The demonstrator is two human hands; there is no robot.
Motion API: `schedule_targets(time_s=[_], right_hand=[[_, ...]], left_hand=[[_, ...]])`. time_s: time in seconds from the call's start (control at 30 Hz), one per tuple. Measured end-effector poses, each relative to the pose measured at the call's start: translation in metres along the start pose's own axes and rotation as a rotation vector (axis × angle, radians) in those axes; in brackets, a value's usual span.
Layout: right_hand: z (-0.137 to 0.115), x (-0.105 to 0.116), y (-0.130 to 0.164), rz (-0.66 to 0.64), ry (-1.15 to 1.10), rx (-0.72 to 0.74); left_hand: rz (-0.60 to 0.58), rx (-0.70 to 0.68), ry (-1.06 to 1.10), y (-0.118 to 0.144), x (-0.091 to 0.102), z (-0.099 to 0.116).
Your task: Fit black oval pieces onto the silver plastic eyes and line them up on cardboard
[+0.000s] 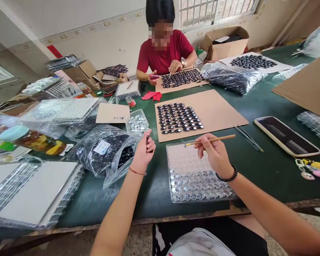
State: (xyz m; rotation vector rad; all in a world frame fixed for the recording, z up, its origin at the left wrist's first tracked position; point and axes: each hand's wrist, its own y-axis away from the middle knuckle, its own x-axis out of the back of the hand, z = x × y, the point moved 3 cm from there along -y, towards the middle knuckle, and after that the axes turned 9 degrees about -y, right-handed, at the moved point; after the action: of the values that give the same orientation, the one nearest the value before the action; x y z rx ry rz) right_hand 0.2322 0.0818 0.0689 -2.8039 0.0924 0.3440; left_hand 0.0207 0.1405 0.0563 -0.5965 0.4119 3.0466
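Note:
My left hand (144, 151) is pinched on a small dark piece (148, 137), held up beside an open plastic bag of dark pieces (106, 151). My right hand (214, 152) holds a thin wooden brush (210, 140) like a pen, its tip pointing left above a clear plastic tray (194, 176). The tray's near rows hold several shiny round pieces; its far rows look bare. Beyond it lies a brown cardboard sheet (218, 110) with several rows of black oval pieces (179, 118).
Metal tweezers (248, 138) and a phone (286, 136) lie to the right. A small tray of silver pieces (137, 123) sits left of the cardboard. Across the green table (269, 170) a person in a red shirt (164, 53) works on another sheet. Bags, boxes and stacked trays crowd the left.

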Motion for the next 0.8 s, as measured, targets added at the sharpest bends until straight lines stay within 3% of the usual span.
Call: schedule_targets(time_s=[0.13, 0.27, 0.4, 0.67, 0.8], right_hand=[[0.002, -0.006, 0.005, -0.071, 0.059, 0.008], [0.003, -0.007, 0.009, -0.096, 0.115, 0.062], [0.001, -0.007, 0.009, -0.134, 0.224, 0.117], [-0.002, -0.018, 0.016, -0.416, 0.497, 0.273], [0.000, -0.019, 0.018, -0.441, 0.552, 0.284]], left_hand=[[-0.119, 0.058, -0.236, 0.011, -0.006, -0.019], [-0.252, -0.012, -0.607, 0.035, -0.026, -0.037], [-0.293, -0.091, -0.857, 0.045, -0.034, -0.040], [-0.285, -0.130, -0.949, 0.042, -0.033, -0.041], [-0.286, -0.114, -0.967, 0.042, -0.034, -0.040]])
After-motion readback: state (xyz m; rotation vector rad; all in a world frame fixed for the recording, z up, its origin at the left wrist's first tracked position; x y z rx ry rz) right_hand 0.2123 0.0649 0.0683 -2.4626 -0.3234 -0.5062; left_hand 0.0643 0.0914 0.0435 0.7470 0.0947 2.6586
